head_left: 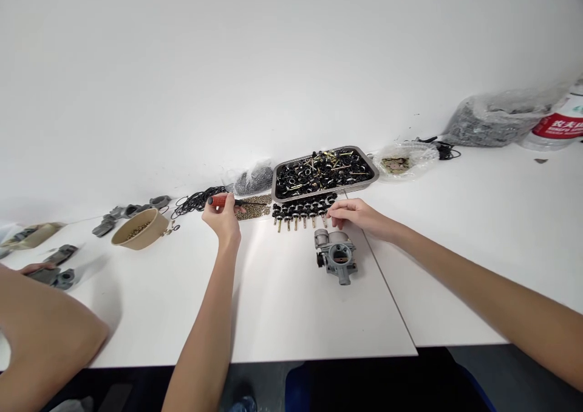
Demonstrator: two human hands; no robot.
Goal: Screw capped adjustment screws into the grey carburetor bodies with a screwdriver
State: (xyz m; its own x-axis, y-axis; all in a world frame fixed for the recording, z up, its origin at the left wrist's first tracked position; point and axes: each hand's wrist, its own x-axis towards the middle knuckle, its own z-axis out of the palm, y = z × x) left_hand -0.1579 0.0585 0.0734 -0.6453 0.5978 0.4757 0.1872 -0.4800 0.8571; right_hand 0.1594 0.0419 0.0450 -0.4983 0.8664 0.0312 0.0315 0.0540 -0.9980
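My left hand (222, 220) is closed around the red handle of a screwdriver (218, 201), whose dark shaft points right over a patch of small brass-coloured pieces (255, 208). My right hand (350, 212) is at the right end of several rows of black-capped screw parts (296, 211) standing on the table. Its fingers are bent together, and what they grip, if anything, is hidden. Just below that hand a grey metal carburetor (337, 257) rests on the white table, apart from both hands.
Behind the rows is a metal tray (374, 175) heaped with black and brass parts. Leftward are black rubber rings (195, 200), a tan bowl (157, 226) and a co-worker's arm (45, 321). Plastic bags (405, 160) and a large bottle (558, 126) stand to the right.
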